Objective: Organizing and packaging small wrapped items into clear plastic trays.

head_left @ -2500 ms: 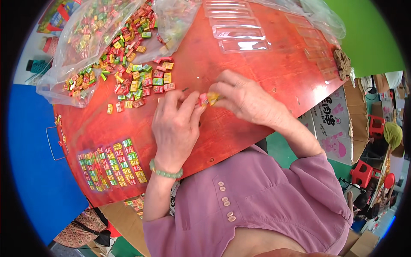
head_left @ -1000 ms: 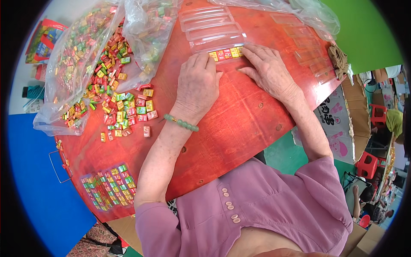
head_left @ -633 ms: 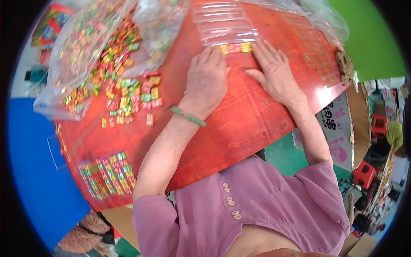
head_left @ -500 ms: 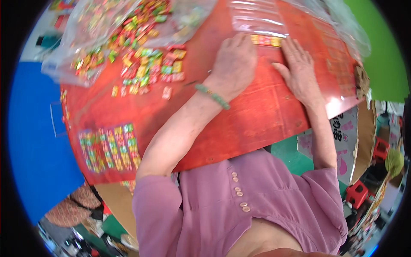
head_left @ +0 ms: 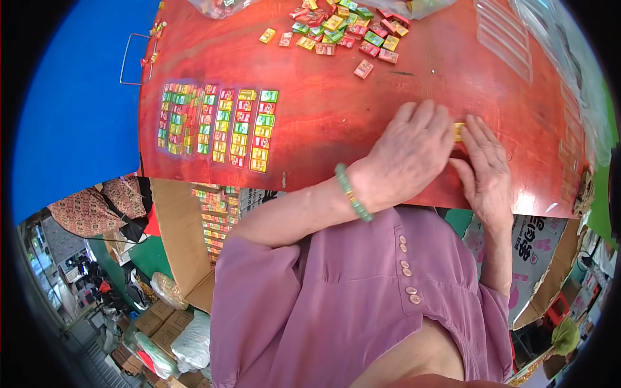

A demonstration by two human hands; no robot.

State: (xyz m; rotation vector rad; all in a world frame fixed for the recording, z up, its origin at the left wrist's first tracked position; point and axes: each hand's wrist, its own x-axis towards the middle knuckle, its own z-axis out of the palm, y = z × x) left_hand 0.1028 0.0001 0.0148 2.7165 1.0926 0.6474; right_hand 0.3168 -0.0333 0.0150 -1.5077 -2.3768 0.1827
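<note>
On the red table [head_left: 317, 107], the trays [head_left: 254, 131] at the left hold small packs in single file, green, red and yellow, and their long axes point away from the person. A brown carton [head_left: 176, 226] below the edge contains more rows [head_left: 217, 216]. The packs are little glossy blocks; a loose pile [head_left: 336, 29] lies at the far side, near thin, wrinkled plastic [head_left: 435, 6]. A yellow pack [head_left: 459, 132] is on the table between the hands; its long axis is too covered to tell. The left hand [head_left: 411, 152] has bent fingers beside it; whether they grasp, I cannot tell. The right hand [head_left: 486, 161] is released, fingers straight, thumb apart.
</note>
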